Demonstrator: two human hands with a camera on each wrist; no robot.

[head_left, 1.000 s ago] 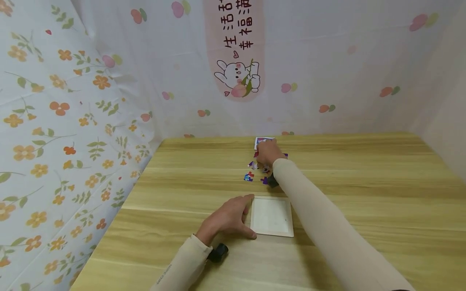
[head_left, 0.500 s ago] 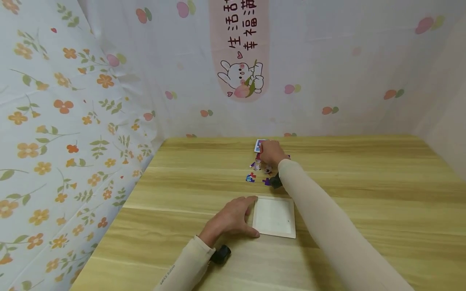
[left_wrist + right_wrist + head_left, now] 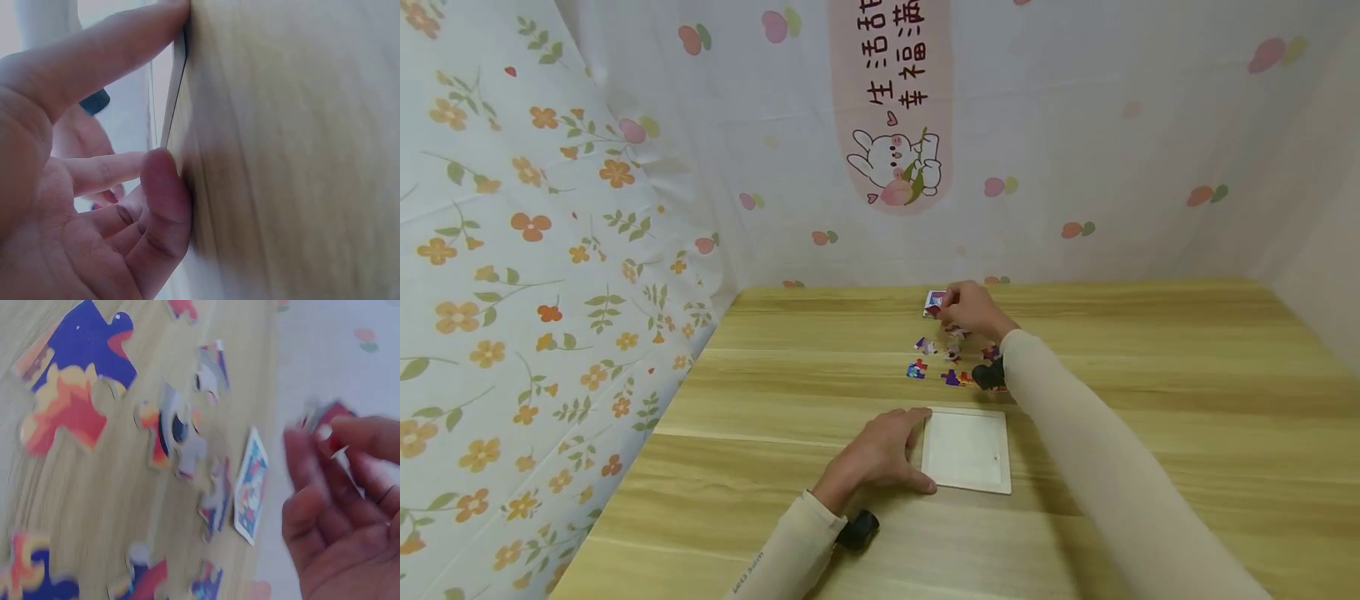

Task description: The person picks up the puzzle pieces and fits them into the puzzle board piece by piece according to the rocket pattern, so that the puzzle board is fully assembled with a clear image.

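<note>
My left hand [image 3: 880, 450] holds the left side of a square, pale, shallow puzzle tray [image 3: 967, 450], thumb at its near corner and index finger at its far corner. In the left wrist view the other fingers [image 3: 159, 219] curl beside the tray's edge [image 3: 172, 94], against the tabletop. Farther back, my right hand [image 3: 976, 308] pinches a jigsaw piece [image 3: 337, 414] with dark red and grey on it, raised above the table and partly hidden by the fingers. Close by lies a small white-bordered picture card [image 3: 251, 487].
Several loose jigsaw pieces [image 3: 917, 369] lie on the wooden table [image 3: 760, 375] between tray and card. One purple and orange piece [image 3: 78, 344] looks large in the right wrist view. A patterned cloth [image 3: 1037, 125] hangs behind the table.
My right hand has picked up a jigsaw piece from beside the card and moved slightly right, uncovering more loose pieces. My left hand stays at the tray.
</note>
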